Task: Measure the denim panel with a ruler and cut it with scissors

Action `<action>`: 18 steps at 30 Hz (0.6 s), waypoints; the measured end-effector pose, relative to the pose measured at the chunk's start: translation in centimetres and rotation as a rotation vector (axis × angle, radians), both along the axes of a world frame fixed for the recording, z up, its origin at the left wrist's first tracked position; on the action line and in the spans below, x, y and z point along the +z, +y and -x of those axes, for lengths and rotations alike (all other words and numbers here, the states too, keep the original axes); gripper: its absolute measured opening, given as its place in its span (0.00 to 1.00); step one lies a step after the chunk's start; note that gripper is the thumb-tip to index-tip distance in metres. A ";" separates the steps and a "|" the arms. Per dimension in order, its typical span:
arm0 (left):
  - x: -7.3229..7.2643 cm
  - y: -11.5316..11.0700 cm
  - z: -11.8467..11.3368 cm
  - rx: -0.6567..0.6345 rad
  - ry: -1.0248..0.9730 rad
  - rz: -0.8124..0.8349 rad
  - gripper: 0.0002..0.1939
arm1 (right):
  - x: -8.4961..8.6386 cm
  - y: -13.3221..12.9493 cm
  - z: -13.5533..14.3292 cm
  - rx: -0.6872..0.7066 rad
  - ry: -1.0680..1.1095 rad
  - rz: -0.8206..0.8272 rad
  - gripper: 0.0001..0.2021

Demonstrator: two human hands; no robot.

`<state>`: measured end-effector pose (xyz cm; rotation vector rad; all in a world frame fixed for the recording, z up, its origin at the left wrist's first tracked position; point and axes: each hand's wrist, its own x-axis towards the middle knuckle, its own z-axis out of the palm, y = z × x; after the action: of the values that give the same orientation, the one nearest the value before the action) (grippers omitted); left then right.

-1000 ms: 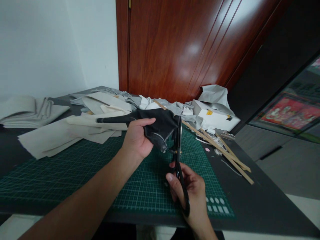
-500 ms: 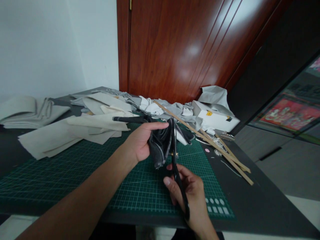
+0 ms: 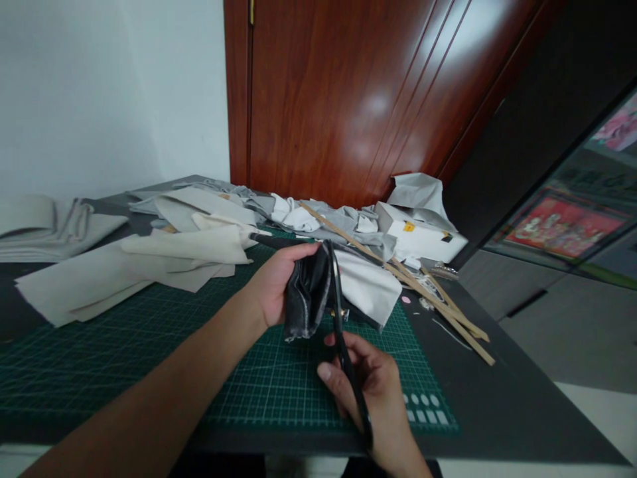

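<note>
Bunched black fabric (image 3: 304,299) is gripped in my left hand (image 3: 279,282), thumb on top, above the green cutting mat (image 3: 269,385). My right hand (image 3: 365,378) is wrapped round the handles of black scissors (image 3: 338,299), whose blades point away from me along the right side of the fabric. To the right of the blades a white-faced flap (image 3: 365,282) with dark edges spreads out over the mat. A dark narrow strip of the fabric extends left behind my left hand. How far the blades are apart is hard to tell.
Pale cloth pieces (image 3: 194,245) lie at the left, with folded cloth (image 3: 74,226) at the far left. Grey and white scraps (image 3: 318,216) line the back. A white box (image 3: 418,236) stands at the back right, near wooden strips (image 3: 442,302). A door (image 3: 338,99) rises behind.
The white-faced flap now spreads wider to the right of the scissors. Both hands, fabric and scissors appear slightly further left, as does the whole view.
</note>
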<state>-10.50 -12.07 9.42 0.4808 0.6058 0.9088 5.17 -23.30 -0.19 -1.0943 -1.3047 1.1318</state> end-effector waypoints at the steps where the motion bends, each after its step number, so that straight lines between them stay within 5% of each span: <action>1: 0.0 -0.1 -0.1 0.031 -0.007 0.009 0.17 | -0.2 0.0 0.0 -0.001 0.000 -0.005 0.18; 7: 0.5 -0.6 -0.4 0.311 -0.091 -0.106 0.05 | -2.0 0.2 0.1 -0.029 0.036 -0.053 0.20; 18: 0.5 -1.1 -0.8 0.518 -0.090 -0.380 0.13 | -2.5 0.2 0.2 -0.032 0.054 -0.042 0.21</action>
<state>-9.65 -13.12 9.91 0.6315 0.4814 1.5457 4.98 -23.14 -2.67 -1.0434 -1.2598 1.0984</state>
